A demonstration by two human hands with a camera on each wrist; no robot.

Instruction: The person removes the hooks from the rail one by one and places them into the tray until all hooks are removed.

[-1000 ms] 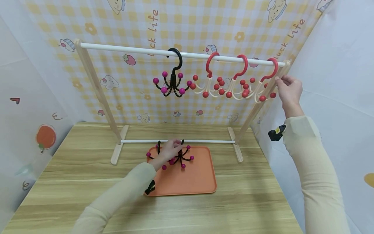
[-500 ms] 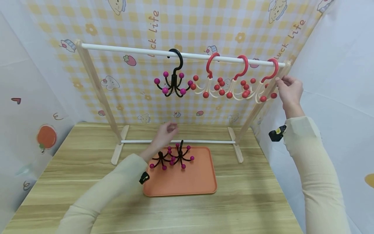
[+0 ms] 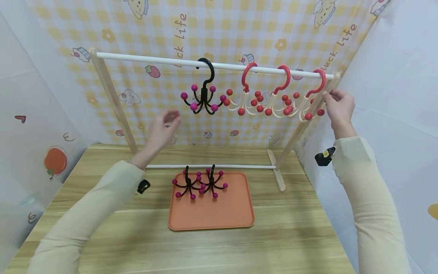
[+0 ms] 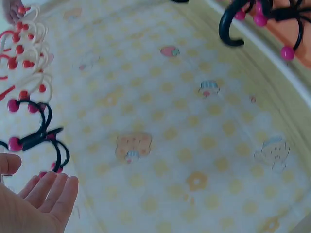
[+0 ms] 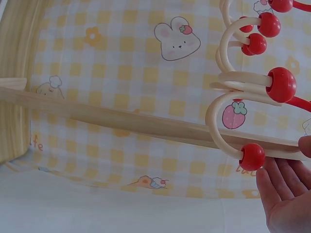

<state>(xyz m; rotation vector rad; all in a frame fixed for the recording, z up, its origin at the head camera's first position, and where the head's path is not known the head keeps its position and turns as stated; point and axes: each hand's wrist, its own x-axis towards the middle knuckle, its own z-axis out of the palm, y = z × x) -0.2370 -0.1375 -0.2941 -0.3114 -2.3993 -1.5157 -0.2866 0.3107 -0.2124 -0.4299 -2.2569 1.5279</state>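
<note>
My left hand (image 3: 162,129) is in the air in front of the rack's left half, fingers relaxed and holding nothing. It is left of and below a black claw hanger with magenta balls (image 3: 203,95), which hangs from the white top rail (image 3: 147,59). In the left wrist view the fingers (image 4: 51,196) look near that hanger, apart from it as seen from the head. My right hand (image 3: 339,106) pinches the rack's right wooden post (image 3: 318,99) near its top. Beside it hangs a cream claw hanger with red balls and a red hook (image 3: 316,85).
Two more red-hooked hangers (image 3: 245,91) (image 3: 275,95) hang along the rail. Below, an orange tray (image 3: 226,213) on the wooden table (image 3: 137,236) bears two black hangers (image 3: 189,184) (image 3: 211,182). A white lower bar (image 3: 246,166) runs behind the tray.
My left hand has risen from the black hangers on the tray and moved up and left, without taking one. The right hand has stayed on the post.
</note>
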